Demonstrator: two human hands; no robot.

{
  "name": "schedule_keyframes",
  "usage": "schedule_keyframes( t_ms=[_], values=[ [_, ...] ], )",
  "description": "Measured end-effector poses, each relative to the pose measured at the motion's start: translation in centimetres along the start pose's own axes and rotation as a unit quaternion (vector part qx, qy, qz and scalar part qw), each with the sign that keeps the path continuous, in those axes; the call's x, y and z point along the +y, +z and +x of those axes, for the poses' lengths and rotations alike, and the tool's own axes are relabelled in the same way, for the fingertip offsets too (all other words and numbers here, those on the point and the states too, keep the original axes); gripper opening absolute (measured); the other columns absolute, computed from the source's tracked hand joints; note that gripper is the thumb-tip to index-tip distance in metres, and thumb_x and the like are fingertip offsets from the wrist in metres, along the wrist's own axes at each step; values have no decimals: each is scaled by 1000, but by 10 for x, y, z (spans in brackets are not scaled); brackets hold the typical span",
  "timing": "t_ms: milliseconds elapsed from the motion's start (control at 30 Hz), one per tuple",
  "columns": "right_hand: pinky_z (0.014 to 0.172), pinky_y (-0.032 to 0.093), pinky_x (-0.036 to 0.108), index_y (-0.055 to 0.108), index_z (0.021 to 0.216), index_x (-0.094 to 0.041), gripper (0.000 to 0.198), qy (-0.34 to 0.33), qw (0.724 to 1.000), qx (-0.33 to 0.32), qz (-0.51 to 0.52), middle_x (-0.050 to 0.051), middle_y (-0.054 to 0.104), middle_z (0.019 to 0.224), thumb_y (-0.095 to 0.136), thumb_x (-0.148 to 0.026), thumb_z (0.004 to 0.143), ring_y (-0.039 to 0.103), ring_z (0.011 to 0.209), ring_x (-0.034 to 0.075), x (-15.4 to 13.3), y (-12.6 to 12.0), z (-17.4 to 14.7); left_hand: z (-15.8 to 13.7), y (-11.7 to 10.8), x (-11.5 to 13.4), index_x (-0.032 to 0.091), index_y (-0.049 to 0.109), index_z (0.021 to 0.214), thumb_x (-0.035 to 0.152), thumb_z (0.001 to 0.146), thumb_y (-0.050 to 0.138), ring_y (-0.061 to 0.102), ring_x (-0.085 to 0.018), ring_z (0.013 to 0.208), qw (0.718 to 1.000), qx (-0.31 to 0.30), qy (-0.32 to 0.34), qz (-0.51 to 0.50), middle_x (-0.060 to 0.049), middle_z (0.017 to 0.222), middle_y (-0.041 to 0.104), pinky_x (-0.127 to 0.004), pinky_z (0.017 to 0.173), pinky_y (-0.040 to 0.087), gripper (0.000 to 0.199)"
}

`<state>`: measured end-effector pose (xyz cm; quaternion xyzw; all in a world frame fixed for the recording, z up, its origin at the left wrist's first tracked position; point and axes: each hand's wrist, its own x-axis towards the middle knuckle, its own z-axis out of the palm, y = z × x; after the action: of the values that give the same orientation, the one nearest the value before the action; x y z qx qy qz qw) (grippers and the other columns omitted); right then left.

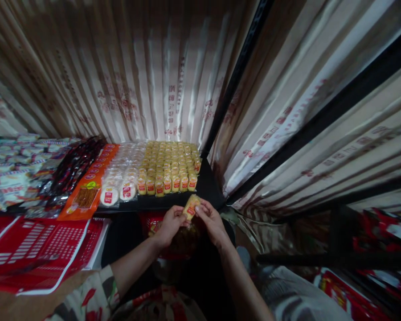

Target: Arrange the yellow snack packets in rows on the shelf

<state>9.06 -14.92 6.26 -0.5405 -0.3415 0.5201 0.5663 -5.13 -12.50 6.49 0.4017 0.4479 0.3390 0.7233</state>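
Between my two hands is a small yellow wrapped snack pack (191,207) with a red label, tilted in front of the shelf's edge. My left hand (171,224) pinches its lower left side, and my right hand (211,219) grips its right side with the thumb on the front. Just beyond them, several rows of matching yellow packs (167,183) stand tightly packed on the black shelf (153,203). Below my hands, more packs appear to lie in a dark, reddish container (153,222), mostly hidden by my arms and shadow.
Left of the yellow packs lie round white wrapped crackers (128,189), an orange snack bag (83,196), dark shiny packets (75,165) and white bags (15,178). A red basket (36,249) is at lower left. Pleated printed curtains (137,67) hang behind, with a black pole (235,76) at the corner.
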Motion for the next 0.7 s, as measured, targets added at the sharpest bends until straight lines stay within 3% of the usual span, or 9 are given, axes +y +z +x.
schedule_keyframes(
  t_ms=[67, 167, 300, 400, 533, 700],
  values=[
    [72, 51, 31, 56, 102, -20, 47, -20, 1000, 11, 3, 6, 68, 92, 69, -46, 66, 64, 81, 20, 4, 0, 0, 4, 8, -3, 15, 49, 87, 18, 76, 55, 60, -9, 66, 1000, -11, 10, 6, 0, 75, 60, -23, 68, 49, 12],
    [76, 52, 35, 56, 103, -19, 45, -48, 998, 31, -19, 9, 68, 97, 65, -48, 69, 65, 86, 22, 6, -6, 5, 16, 12, 3, 15, 53, 88, 23, 75, 58, 58, -10, 66, 989, -37, 38, 141, -1, 80, 62, -21, 62, 47, 17],
    [81, 52, 39, 59, 106, -19, 51, -87, 992, 76, -50, 9, 68, 102, 68, -48, 66, 64, 91, 24, -3, -20, 23, 39, 15, 35, 16, 57, 104, 29, 72, 61, 53, -9, 65, 925, -25, 143, 350, -5, 101, 62, -24, 68, 47, 35],
    [81, 53, 41, 61, 106, -18, 52, -110, 987, 91, -68, 9, 68, 102, 69, -47, 63, 64, 90, 24, -14, -25, 42, 61, 24, 68, 16, 54, 115, 32, 74, 60, 54, -12, 70, 893, -51, 216, 391, -5, 100, 62, -26, 71, 47, 44],
    [83, 52, 41, 62, 108, -18, 53, -143, 981, 98, -81, 8, 68, 103, 69, -47, 64, 64, 89, 23, -30, -28, 72, 93, 43, 102, 15, 57, 113, 26, 76, 56, 55, -13, 70, 854, -81, 261, 443, -3, 86, 64, -25, 70, 45, 39],
    [86, 50, 39, 58, 112, -18, 51, -185, 973, 101, -90, 7, 68, 102, 66, -44, 68, 64, 90, 21, -44, -38, 115, 140, 58, 124, 19, 61, 107, 23, 76, 56, 56, -14, 70, 835, -99, 287, 460, -2, 82, 65, -26, 70, 45, 32]
  ],
)
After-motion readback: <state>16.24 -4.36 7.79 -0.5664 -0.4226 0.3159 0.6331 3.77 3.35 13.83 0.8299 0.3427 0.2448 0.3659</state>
